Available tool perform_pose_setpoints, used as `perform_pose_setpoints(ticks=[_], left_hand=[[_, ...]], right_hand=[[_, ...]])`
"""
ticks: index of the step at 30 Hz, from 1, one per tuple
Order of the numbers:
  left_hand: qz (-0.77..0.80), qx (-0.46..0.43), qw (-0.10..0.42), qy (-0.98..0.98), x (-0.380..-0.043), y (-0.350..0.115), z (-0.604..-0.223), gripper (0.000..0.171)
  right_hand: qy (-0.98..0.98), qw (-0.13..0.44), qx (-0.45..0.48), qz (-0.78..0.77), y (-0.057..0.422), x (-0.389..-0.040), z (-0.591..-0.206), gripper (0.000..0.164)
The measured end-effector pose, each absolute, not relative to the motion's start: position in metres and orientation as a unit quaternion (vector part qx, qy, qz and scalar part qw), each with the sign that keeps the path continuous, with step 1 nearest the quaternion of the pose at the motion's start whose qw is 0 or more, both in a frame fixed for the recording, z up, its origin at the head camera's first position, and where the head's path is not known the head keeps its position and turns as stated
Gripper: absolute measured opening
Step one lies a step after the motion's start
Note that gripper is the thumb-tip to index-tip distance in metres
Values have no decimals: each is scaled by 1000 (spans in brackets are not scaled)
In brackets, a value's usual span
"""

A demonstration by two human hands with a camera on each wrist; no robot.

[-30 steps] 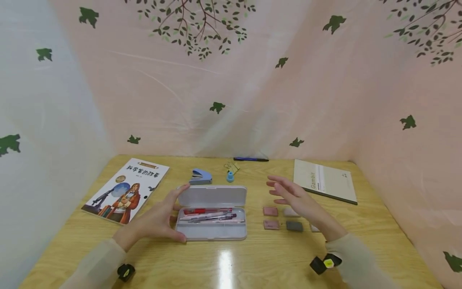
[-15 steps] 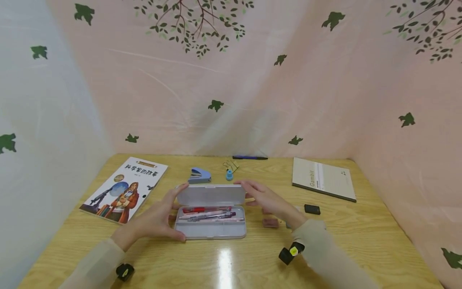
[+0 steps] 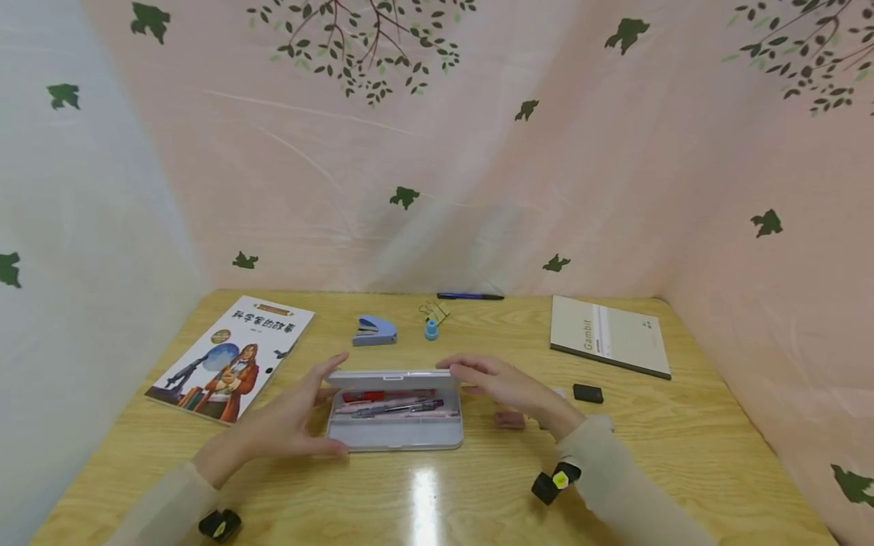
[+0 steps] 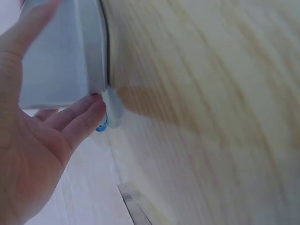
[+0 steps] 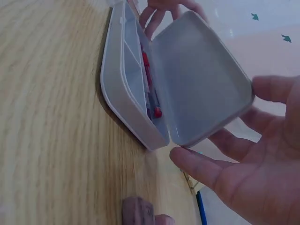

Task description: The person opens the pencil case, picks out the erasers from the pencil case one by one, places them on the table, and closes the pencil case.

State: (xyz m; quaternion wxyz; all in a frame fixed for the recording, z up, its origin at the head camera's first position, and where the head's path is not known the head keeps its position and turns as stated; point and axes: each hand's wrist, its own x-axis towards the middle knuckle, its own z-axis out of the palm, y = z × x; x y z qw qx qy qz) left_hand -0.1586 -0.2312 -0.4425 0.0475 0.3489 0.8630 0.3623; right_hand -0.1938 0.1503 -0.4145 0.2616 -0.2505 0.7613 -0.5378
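Note:
A translucent white pencil case (image 3: 396,437) lies on the table before me, with a red pen (image 3: 372,396) and several other pens (image 3: 399,410) inside. Its hinged lid (image 3: 389,377) leans partway over the tray. At the case's left end, my left hand (image 3: 290,425) holds it, thumb at the front corner and fingertips at the rear corner in the left wrist view. My right hand (image 5: 258,164) pinches the lid's right corner, thumb on one face and fingers behind. Under the right wrist sit a pink eraser (image 3: 509,420) and partly hidden pale blocks.
Behind the case stand a blue stapler (image 3: 375,331), a small blue cone-shaped piece (image 3: 431,330), a gold binder clip (image 3: 435,310) and a blue pen (image 3: 470,296). A picture book (image 3: 235,360) lies left; a notebook (image 3: 610,336) and black block (image 3: 588,393) lie right.
My right hand has come left from above the erasers to the lid's corner. The lid has tipped forward over the pens. My left hand stays at the case's left end, its forefinger off the lid.

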Motion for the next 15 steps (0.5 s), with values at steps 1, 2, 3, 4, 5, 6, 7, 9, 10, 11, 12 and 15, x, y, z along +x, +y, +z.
perform_pose_setpoints(ticks=[1, 2, 3, 4, 5, 6, 7, 9, 10, 11, 12, 15], left_hand=[[365, 351, 47, 861, -157, -232, -442, 108], [366, 349, 47, 861, -156, -234, -441, 93], [364, 347, 47, 863, -155, -235, -440, 77], [359, 345, 46, 866, -153, -236, -440, 61], [356, 341, 47, 869, -152, -237, -439, 48], [355, 338, 50, 870, -152, -238, -439, 40], [354, 335, 57, 871, -151, -239, -438, 34], [359, 334, 74, 869, -151, -239, -438, 30], [360, 336, 80, 867, -151, -239, -439, 29], [360, 340, 84, 864, -151, -239, -439, 30], [358, 345, 87, 863, -152, -239, -440, 31], [346, 352, 85, 865, -152, -239, -442, 34]], right_hand=[[767, 264, -259, -524, 152, -191, -414, 48], [778, 263, -265, -505, 154, -189, -415, 47], [783, 264, -274, -492, 155, -186, -415, 47], [786, 264, -284, -481, 156, -183, -417, 47], [789, 264, -292, -472, 156, -181, -419, 48], [795, 259, -300, -460, 156, -178, -420, 49], [797, 258, -306, -453, 156, -176, -423, 52], [800, 247, -320, -443, 154, -172, -427, 58], [810, 233, -326, -429, 153, -170, -429, 61], [820, 220, -328, -415, 151, -168, -430, 65], [828, 209, -330, -402, 150, -166, -431, 68], [850, 184, -327, -370, 145, -162, -433, 75]])
